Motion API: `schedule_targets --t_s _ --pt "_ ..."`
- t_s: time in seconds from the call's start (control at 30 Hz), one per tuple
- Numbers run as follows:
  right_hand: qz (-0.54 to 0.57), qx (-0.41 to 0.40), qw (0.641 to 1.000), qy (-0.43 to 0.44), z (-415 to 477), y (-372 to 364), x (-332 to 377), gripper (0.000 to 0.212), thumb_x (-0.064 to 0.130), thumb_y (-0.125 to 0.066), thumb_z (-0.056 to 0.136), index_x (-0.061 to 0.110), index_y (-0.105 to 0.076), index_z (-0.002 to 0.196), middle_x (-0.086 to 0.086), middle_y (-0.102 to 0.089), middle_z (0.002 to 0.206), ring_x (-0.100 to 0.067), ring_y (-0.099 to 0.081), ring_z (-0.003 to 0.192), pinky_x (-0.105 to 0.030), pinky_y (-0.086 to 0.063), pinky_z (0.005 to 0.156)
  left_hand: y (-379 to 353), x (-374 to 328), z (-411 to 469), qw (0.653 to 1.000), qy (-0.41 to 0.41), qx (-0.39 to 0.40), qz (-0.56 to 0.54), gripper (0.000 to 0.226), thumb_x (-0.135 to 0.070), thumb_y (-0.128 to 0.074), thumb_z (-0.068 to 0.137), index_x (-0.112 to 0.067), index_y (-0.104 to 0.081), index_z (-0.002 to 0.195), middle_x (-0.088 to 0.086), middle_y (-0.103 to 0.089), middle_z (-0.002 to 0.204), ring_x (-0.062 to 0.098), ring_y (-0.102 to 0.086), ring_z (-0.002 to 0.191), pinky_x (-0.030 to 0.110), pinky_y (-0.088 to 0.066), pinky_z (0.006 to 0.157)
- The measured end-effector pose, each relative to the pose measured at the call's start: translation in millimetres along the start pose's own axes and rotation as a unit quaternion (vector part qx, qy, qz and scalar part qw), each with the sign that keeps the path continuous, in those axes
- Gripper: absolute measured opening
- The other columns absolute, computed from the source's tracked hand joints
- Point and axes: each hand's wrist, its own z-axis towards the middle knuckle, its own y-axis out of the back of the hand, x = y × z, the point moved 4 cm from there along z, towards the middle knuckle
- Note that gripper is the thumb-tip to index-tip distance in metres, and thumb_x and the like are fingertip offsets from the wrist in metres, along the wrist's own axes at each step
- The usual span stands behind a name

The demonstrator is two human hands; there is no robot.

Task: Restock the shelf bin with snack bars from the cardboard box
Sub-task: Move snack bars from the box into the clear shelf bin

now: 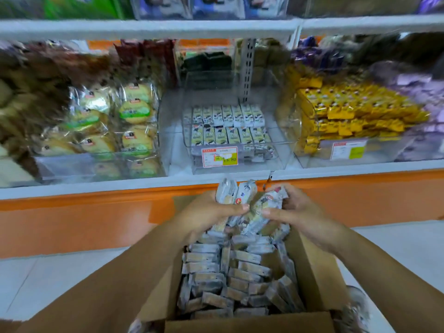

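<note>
Count first. You had two hands in shot, your left hand (211, 212) and your right hand (295, 210). Both were curled round one bundle of snack bars (249, 203), thumbs on the near side and fingers behind. At least three wrappers stood out of the top of that bundle. Your fingers hid the rest, so I could not give a full count.

One cardboard box (312, 260) stood open below your forearms. It was packed with bars on edge, too many and too blurred to count. One clear shelf bin (259, 164) sat straight ahead. It held stocked bars (223, 116) in two rows of about seven each, with more lying beneath at the front. The bin carried one red-and-white price label (219, 156).

The bars were slim oblongs in silver-white wrappers with a pale yellow-green panel and dark print. You held the bundle above the far end of the box, below the shelf edge and apart from the bin.

The bin stood on a white shelf (96, 186), between a bin of round wrapped cakes (134, 109) and a bin of yellow packets (348, 109). An orange panel (72, 224) ran under the shelf. The floor (48, 280) was pale tile. Blur smeared the outer edges of the view.
</note>
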Motion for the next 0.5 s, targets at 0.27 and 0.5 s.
schedule_targets --t_s 0.27,0.5 --pt "-0.02 0.075 0.993 0.092 -17 26 103 0.051 0.011 -0.074 0.072 0.039 -0.055 0.109 -0.018 -0.062 0.118 -0.031 -0.061 0.086 -0.044 -0.05 0.088 7 -91 -27 0.998 -0.046 0.034 -0.018 0.043 -0.016 -0.077 0.079 -0.017 -0.063 0.12 0.0 -0.076 0.105 0.019 -0.07 0.102 0.047 -0.054 0.095" --pt "-0.019 0.076 0.99 0.116 0 28 122 0.05 0.001 -0.069 0.078 0.033 -0.057 0.114 -0.012 -0.064 0.115 -0.024 -0.062 0.082 -0.048 -0.05 0.091 7 -111 -14 0.996 -0.08 0.018 -0.024 0.029 -0.004 -0.074 0.081 -0.015 -0.069 0.107 0.0 -0.077 0.091 0.01 -0.073 0.079 0.025 -0.056 0.062"
